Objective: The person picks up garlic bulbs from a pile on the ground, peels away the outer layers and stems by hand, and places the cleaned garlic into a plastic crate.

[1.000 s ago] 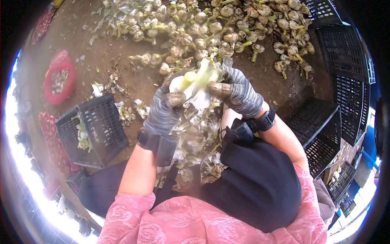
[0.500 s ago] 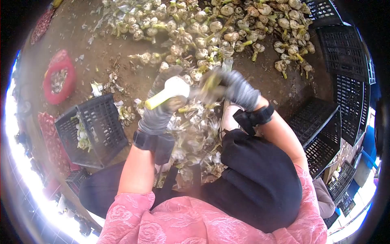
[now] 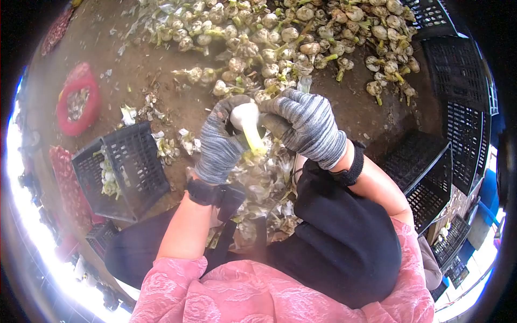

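Observation:
A peeled white garlic bulb (image 3: 246,115) with a short pale green stalk is held in my left hand (image 3: 219,142), whose gloved fingers curl around its left side. The stalk points down and slightly right. At the bulb's right side, my right hand (image 3: 312,126), in a matching grey glove, has its fingers bent and pressed against the bulb; the fingertips are partly hidden. Below both hands lies a heap of loose garlic skins (image 3: 264,185). Just beyond them are unpeeled garlic bulbs (image 3: 237,64) with stalks, piled on the brown ground.
To the left stands a black plastic crate (image 3: 134,172) with white garlic inside. A pink mesh bag (image 3: 91,116) lies farther left. Black crates (image 3: 414,161) line the right side, with more crates (image 3: 455,70) stacked behind.
The bulb has turned, its stalk swinging from lower left to lower right. My right hand, blurred and holding dark peelings before, has come in against the bulb; the peelings no longer show.

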Tool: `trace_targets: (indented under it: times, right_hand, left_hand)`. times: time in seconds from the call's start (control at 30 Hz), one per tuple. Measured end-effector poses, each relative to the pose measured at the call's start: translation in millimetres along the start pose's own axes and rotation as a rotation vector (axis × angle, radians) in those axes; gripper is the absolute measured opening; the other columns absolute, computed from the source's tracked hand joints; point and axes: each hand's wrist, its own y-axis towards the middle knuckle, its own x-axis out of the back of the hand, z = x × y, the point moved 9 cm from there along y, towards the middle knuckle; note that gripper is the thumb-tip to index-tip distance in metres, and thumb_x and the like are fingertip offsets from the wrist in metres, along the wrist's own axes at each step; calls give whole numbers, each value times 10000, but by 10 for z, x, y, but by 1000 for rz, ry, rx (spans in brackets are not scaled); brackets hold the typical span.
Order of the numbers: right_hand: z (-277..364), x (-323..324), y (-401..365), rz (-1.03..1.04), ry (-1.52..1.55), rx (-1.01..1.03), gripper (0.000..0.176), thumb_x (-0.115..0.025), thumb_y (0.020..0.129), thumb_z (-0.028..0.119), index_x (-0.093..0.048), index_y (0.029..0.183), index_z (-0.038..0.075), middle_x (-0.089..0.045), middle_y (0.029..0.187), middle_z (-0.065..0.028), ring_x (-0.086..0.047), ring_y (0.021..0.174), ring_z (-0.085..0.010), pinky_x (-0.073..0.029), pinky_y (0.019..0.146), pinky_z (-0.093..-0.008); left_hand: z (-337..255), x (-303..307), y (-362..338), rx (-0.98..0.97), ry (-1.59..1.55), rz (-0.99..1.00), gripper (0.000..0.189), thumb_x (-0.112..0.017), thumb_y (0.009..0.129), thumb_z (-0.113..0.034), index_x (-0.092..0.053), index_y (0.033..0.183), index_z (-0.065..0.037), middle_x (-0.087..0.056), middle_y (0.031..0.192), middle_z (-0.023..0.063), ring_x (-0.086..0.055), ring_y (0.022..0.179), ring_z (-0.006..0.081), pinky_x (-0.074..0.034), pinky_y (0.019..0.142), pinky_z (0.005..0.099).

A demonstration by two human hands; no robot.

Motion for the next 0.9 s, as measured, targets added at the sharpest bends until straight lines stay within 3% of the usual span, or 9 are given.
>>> trace_targets:
  times: [0.13, 0.2, 0.3, 0.37, 0.43, 0.5, 0.57, 0.8, 0.9]
  right_hand:
    - [20, 0, 18, -53, -141, 30, 139, -645, 689, 119, -616, 816, 70, -560, 671, -102, -559, 604, -283, -447, 528, -354]
    - [-3, 69, 33, -138, -45, 22, 97, -619, 702, 94, -599, 790, 56, -562, 679, -117, -558, 609, -296, -452, 540, -350]
    - [-294, 76, 36, -226, -25, -82, 133, -594, 702, 133, -577, 789, 34, -566, 721, -144, -558, 665, -317, -453, 569, -376]
    - [-375, 48, 0, -197, 77, -154, 140, -583, 713, 128, -587, 810, 27, -574, 728, -152, -562, 675, -328, -454, 578, -365]
    - [-454, 5, -40, -158, 301, -260, 151, -572, 726, 116, -593, 840, 19, -580, 716, -152, -569, 665, -317, -456, 598, -359]
    - [-405, -7, -57, -113, 365, -251, 151, -569, 737, 115, -597, 847, 16, -576, 692, -153, -569, 634, -302, -457, 598, -350]
    - [-306, 19, -61, -145, 293, -128, 142, -569, 741, 112, -599, 844, 19, -568, 663, -155, -568, 623, -288, -461, 595, -349]
    - [-505, -187, -79, -24, 390, -272, 249, -651, 722, 177, -596, 900, 11, -610, 745, -128, -595, 687, -223, -474, 635, -318]
    - [-336, -364, -63, 137, 688, -332, 290, -656, 741, 229, -602, 920, 8, -616, 743, -122, -598, 699, -187, -471, 645, -304]
  left_hand:
    - [12, -20, -36, 78, 13, 40, 451, -692, 705, -41, -495, 1110, -39, -563, 997, 52, -535, 897, 128, -440, 809, 258]
    - [87, -68, -54, 258, -272, 49, 494, -704, 723, -164, -480, 1140, -22, -564, 998, 53, -535, 903, 135, -433, 818, 258]
    - [5, -163, -76, 135, -340, 78, 592, -706, 722, -259, -440, 1185, -3, -554, 1017, 55, -533, 916, 139, -428, 823, 259]
    - [106, -134, -69, 241, -518, 33, 637, -706, 723, -243, -398, 1219, 11, -536, 1056, 55, -524, 927, 134, -424, 825, 255]
    - [37, -69, -82, -217, 35, 227, 461, -581, 828, -197, -422, 1215, -2, -505, 1151, 105, -511, 1023, 192, -414, 875, 300]
    - [377, -7, 11, 214, -255, 87, 485, -609, 794, -302, -474, 1136, 14, -563, 967, 61, -548, 860, 157, -456, 753, 248]
    - [266, -14, -43, 347, -689, -79, 486, -601, 782, -325, -485, 1110, 14, -566, 927, 62, -550, 802, 151, -466, 721, 264]
    - [240, -86, 20, 300, -759, 77, 464, -588, 780, -324, -507, 1085, 16, -581, 880, 65, -551, 760, 147, -460, 709, 274]
    - [298, -11, -45, 277, -628, -74, 587, -625, 727, -306, -437, 1192, 0, -521, 1121, 129, -525, 995, 230, -428, 878, 340]
